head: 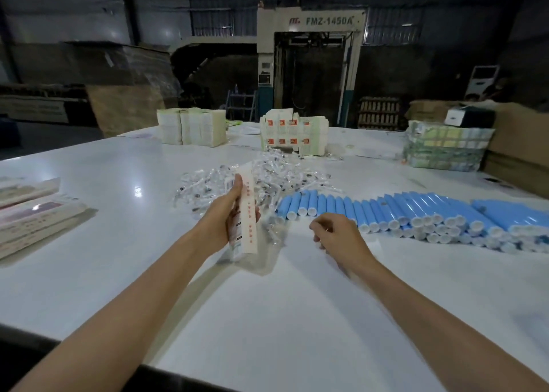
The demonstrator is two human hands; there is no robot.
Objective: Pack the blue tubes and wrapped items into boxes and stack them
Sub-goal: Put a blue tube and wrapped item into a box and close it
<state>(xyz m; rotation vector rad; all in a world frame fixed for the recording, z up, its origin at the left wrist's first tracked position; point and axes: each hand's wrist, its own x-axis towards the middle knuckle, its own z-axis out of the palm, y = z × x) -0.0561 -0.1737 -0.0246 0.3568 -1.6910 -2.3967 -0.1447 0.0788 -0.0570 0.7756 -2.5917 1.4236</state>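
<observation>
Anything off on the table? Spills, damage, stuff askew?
No visible damage. The wrapped items lie in a loose scattered heap at centre, a few strays reaching the blue tubes. The tubes' row is neat at its left end but tumbles into a jumble at the right.

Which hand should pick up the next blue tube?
Right. The right hand appears empty and hovers beside the near end of the blue tubes, which lie on its side of the table. The left hand grips the white box upright, so it is occupied.
</observation>
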